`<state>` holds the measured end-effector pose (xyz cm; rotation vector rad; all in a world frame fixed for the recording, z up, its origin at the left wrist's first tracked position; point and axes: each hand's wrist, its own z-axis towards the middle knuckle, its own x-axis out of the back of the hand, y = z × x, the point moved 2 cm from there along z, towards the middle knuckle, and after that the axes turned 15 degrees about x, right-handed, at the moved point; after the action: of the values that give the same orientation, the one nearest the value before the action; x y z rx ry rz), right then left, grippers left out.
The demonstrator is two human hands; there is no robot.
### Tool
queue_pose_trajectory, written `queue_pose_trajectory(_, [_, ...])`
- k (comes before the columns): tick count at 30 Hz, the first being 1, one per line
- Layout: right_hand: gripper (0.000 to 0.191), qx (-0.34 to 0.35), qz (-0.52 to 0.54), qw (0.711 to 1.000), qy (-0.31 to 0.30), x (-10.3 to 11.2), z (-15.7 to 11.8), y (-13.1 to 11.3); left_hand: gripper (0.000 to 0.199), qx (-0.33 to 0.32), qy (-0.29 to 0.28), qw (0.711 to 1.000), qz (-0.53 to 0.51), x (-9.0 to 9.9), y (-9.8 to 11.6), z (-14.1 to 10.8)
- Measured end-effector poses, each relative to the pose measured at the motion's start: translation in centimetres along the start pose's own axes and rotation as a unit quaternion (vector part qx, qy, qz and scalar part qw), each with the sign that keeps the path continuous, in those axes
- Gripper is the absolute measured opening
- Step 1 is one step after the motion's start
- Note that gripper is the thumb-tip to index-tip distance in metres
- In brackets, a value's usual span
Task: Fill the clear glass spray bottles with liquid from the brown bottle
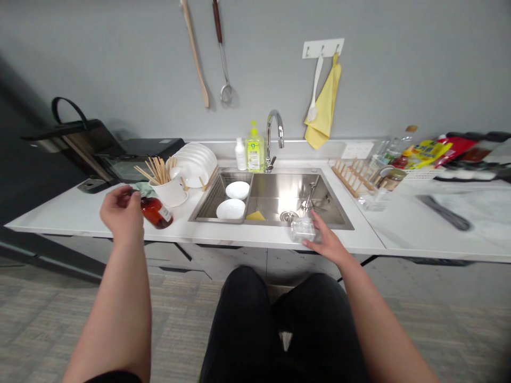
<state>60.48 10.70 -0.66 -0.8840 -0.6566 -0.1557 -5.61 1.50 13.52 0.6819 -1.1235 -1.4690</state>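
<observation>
White counter (pixel 67 219) runs across the view, steel sink (pixel 287 192) set into it. Stack of white plates (pixel 195 164) stands behind the white mug (pixel 171 193) of chopsticks, left of the sink. Wire rack (pixel 211 203) in the sink holds two white bowls (pixel 235 200); yellow sponge (pixel 255 216) lies just right of it.

Left hand (pixel 121 213) is curled narrow at the top of the amber bottle (pixel 156 213), which stands on the counter just beside the mug. Grip unclear, cannot tell if it holds the bottle. Right hand (pixel 326 239) is fairly open, fingers (pixel 309 243) at the clear glass (pixel 303 230), which sits at the counter's front edge by the sink. Hold unclear too.

Risks: a nudge or wet, slipping fingers could send the glass off the edge to the floor. A loose grip could tip the bottle into the mug.
</observation>
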Motion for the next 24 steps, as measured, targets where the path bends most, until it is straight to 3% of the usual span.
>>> queue_pose_trajectory(3, [0.124, -0.002, -0.004, 1.000, 0.002, 0.0, 0.1, -0.1, 0.034, 0.024, -0.008, 1.000, -0.002, -0.5, -1.2, 1.0])
queue_pose_trajectory(12, [0.122, 0.008, -0.005, 1.000, -0.006, 0.2, 0.2, -0.7, 0.027, 0.044, -0.030, 0.999, -0.014, -2.7, -4.0, 0.5])
queue_pose_trajectory(24, [0.121, 0.007, 0.003, 1.000, -0.005, 0.1, 0.1, -0.6, 0.029, 0.012, -0.053, 0.997, 0.053, -2.8, -5.5, 1.2])
